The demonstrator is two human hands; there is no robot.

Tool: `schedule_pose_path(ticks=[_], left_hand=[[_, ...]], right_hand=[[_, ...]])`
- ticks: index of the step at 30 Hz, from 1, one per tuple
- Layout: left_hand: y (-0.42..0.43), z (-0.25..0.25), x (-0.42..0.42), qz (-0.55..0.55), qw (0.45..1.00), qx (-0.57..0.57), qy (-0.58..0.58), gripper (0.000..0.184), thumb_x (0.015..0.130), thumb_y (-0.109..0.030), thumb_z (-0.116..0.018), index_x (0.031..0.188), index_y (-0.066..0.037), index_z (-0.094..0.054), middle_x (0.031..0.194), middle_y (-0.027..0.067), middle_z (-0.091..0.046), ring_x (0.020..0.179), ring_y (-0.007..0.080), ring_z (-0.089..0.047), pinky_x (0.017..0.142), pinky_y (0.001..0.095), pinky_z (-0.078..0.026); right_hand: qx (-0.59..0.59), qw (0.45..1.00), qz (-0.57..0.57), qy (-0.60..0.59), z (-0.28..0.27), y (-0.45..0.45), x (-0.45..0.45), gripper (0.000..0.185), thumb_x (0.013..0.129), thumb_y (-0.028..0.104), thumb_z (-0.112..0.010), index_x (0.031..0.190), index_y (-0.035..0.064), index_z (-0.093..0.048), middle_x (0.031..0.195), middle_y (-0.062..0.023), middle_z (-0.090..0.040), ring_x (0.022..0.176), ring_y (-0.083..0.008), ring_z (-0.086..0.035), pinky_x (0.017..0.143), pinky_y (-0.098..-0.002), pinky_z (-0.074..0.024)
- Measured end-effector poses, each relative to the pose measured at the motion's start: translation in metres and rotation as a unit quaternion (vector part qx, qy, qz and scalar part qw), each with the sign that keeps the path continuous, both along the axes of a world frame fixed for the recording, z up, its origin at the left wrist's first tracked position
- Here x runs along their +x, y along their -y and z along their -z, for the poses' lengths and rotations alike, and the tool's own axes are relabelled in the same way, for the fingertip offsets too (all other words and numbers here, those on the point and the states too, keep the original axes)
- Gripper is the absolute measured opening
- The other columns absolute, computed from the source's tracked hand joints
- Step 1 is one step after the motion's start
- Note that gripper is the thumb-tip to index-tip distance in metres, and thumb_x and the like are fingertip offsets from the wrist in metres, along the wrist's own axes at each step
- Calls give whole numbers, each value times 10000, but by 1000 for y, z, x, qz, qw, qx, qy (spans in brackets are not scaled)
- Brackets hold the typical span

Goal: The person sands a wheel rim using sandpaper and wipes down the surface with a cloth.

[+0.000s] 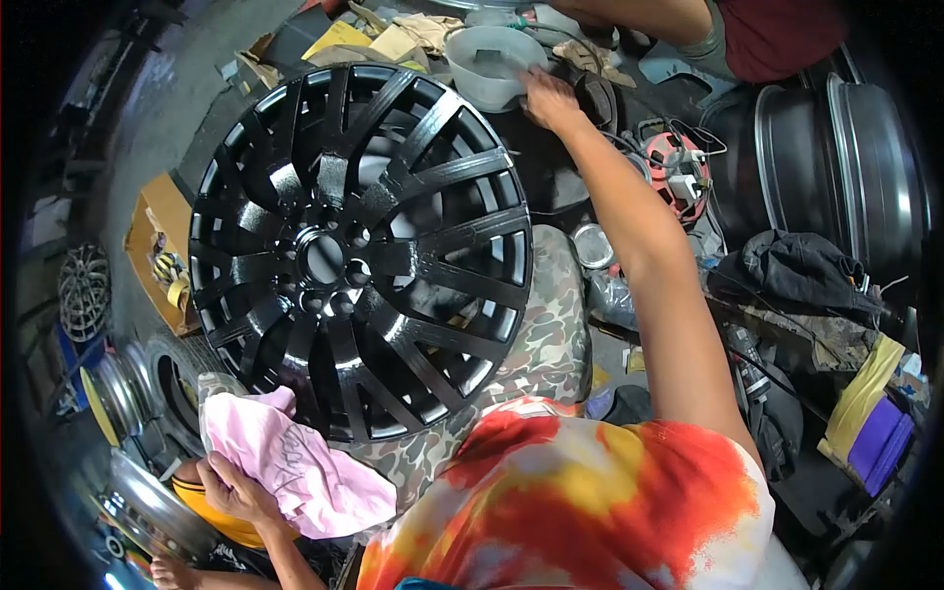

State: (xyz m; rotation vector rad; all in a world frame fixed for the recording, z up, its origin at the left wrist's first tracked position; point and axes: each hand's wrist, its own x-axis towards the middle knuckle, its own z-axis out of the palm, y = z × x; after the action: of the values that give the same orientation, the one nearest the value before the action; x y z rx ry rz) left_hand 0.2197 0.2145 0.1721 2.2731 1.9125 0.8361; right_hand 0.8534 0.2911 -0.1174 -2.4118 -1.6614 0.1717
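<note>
In the head view, the glossy black multi-spoke alloy wheel (pixel 383 258) stands face-up, tilted, against the camouflage trousers (pixel 551 305), between the person's two hands. It is round, so no long axis stands out. The left hand (pixel 241 497) is nearer to it, just below its lower-left edge; the wheel lies up and to the right of those fingers, which are bent around a bunched pink cloth (pixel 305 462) that overlaps the wheel's edge. The left forearm slants up from the bottom, back of the hand uppermost. The right arm (pixel 654 246) is stretched far forward, almost straight, past the wheel's right side. The right hand (pixel 549 98) is at the right edge of a translucent plastic tub (pixel 484 95); its fingertips are blurred, so whether they grip the rim is unclear.
</note>
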Motion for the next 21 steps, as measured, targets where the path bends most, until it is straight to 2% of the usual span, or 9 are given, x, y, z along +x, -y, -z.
schedule_pose_path(ticks=[3, 4, 6, 8, 15, 17, 18, 20, 21], left_hand=[[-1, 2, -4, -11, 1000, -14, 4, 398, 1097, -225, -486, 765, -35, -375, 712, -26, -277, 686, 100, -259, 582, 290, -252], [-2, 2, -6, -9, 1000, -18, 9, 397, 1097, -223, -483, 761, -44, -373, 711, -31, -276, 683, 95, -258, 579, 287, -245], [-3, 2, -4, -7, 1000, -24, 16, 396, 1097, -221, -480, 756, -52, -370, 710, -36, -275, 679, 90, -257, 577, 285, -237], [-4, 0, 2, 17, 999, -11, 30, 394, 1088, -183, -479, 732, -34, -401, 622, -3, -314, 601, 97, -273, 535, 307, -235], [-7, 2, -1, 10, 1000, -15, 24, 391, 1090, -191, -479, 738, -30, -420, 625, -2, -325, 598, 97, -281, 533, 305, -228], [-7, 0, 4, 9, 1000, -7, 11, 392, 1090, -194, -480, 740, -29, -421, 628, -2, -326, 601, 98, -283, 534, 305, -229], [-7, 0, 7, 6, 1000, 4, -2, 392, 1090, -198, -481, 741, -29, -421, 631, -2, -327, 603, 99, -284, 535, 305, -230], [-8, -1, 11, 8, 1000, 12, -15, 392, 1090, -200, -482, 742, -29, -420, 634, -2, -328, 606, 100, -285, 536, 305, -231], [-8, -1, 12, 8, 999, 22, -27, 393, 1089, -203, -484, 743, -29, -420, 637, -3, -328, 608, 101, -286, 537, 304, -233]], right_hand=[[-36, 999, -27, -19, 11, -12, 17, 306, 933, 153, -497, 1197, 94, -640, 1299, -206, -621, 1146, -412, -638, 957, -507, -525], [-7, 1000, -23, -20, 18, -13, 18, 256, 934, 186, -527, 1130, 88, -661, 1202, -212, -662, 1116, -422, -644, 944, -514, -526], [17, 999, -36, -20, 21, 1, 16, 244, 928, 184, -543, 1115, 84, -665, 1179, -204, -668, 1097, -419, -648, 933, -515, -527], [76, 995, -60, 10, 16, 23, 8, 216, 901, 178, -598, 1081, 81, -671, 1119, -188, -681, 1038, -397, -665, 885, -518, -533], [127, 984, -118, 38, 17, 73, 5, 162, 860, 160, -645, 999, 91, -692, 903, -176, -699, 849, -387, -695, 754, -516, -550], [33, 993, -115, 17, 0, 75, 3, 181, 855, 190, -670, 992, 88, -731, 867, -183, -711, 827, -398, -699, 750, -497, -563], [31, 993, -113, 17, -14, 74, 0, 181, 855, 190, -670, 992, 88, -731, 867, -183, -711, 827, -398, -699, 750, -497, -563], [-117, 989, -81, -42, -49, 66, -5, 244, 873, 264, -690, 1036, 97, -762, 958, -186, -740, 931, -377, -712, 829, -468, -568], [-118, 989, -81, -43, -57, 60, -2, 244, 873, 264, -690, 1036, 97, -762, 958, -186, -740, 931, -377, -712, 829, -468, -568]])
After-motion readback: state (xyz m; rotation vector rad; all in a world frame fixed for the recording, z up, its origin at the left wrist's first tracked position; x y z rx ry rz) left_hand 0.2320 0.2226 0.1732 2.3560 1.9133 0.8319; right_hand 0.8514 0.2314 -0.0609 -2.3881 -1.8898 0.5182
